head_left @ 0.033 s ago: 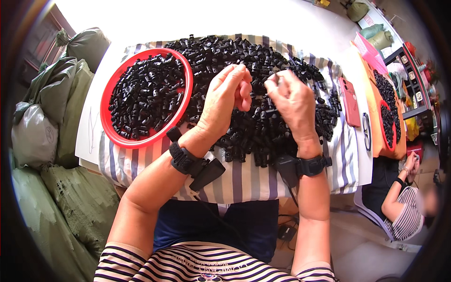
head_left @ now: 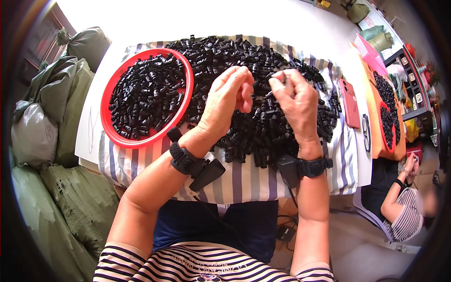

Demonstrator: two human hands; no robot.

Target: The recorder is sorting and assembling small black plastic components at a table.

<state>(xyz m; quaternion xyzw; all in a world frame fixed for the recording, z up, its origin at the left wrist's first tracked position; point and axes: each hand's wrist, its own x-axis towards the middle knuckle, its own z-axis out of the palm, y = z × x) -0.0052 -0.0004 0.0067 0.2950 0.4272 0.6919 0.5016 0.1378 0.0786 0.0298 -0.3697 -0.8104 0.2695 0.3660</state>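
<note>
A heap of small black plastic pieces (head_left: 260, 141), shaped like cord locks, is spread over a striped cloth (head_left: 249, 181). Above the heap, my left hand (head_left: 223, 98) is closed, thumb and fingertips pressed together and the other fingers curled. Whatever it holds is hidden behind the fingers. My right hand (head_left: 299, 103) pinches a small greyish thing between thumb and forefinger, too small to name. The two hands are apart, their fingertips facing each other. Left of my left hand, a round red basin (head_left: 134, 143) holds many of the same black pieces.
A red phone (head_left: 349, 102) and folded glasses (head_left: 366, 126) lie at the table's right side. Stuffed sacks (head_left: 77, 197) crowd the left. On the far right, another person (head_left: 404, 209) sits near an orange-covered table (head_left: 397, 148) with black pieces and a red tray.
My right hand has shifted slightly to the right, and its blurred fingers now look still. My left hand stays almost in place.
</note>
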